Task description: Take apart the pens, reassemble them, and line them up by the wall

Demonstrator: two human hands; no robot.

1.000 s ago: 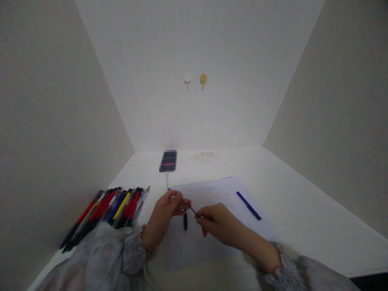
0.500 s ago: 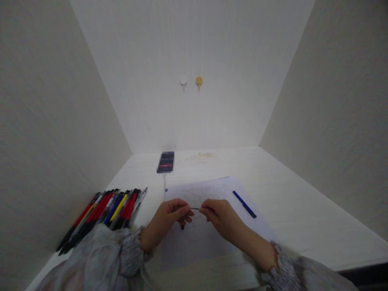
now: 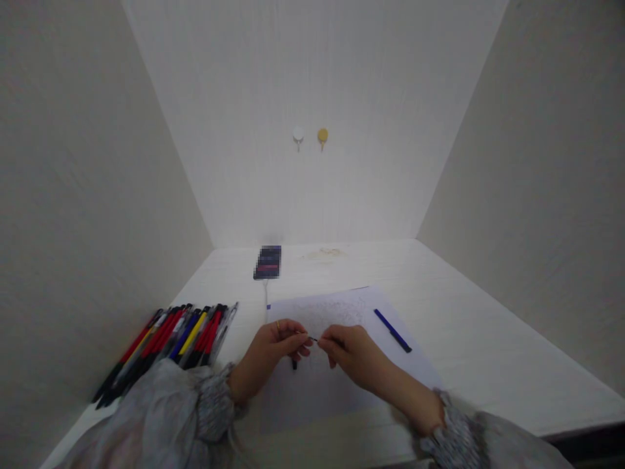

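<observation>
Over the paper, my left hand (image 3: pixel 283 342) and my right hand (image 3: pixel 346 352) face each other with their fingertips pinched. A short, thin dark rod (image 3: pixel 313 338) spans the small gap between them, one end in each pinch; its exact kind is too small to make out. A small black piece (image 3: pixel 294 365) shows just below my left fingers, mostly hidden by them. Beneath both hands lies a white sheet of paper (image 3: pixel 336 397) with scribbled marks on its upper half. To the right of my right hand, a blue pen piece (image 3: pixel 392 331) with a dark end rests on the sheet.
Several pens (image 3: pixel 168 339) in red, yellow, blue and clear lie in a row at the left. A phone-like device (image 3: pixel 267 262), blurred out, stands at the back with a white cable (image 3: pixel 265 293). White and yellow hooks (image 3: pixel 323 135) hang on the back wall.
The fingertips have drawn slightly closer, so less of the rod shows, and it now slants down to the right. My right hand has shifted a little left. The pens and paper stay put.
</observation>
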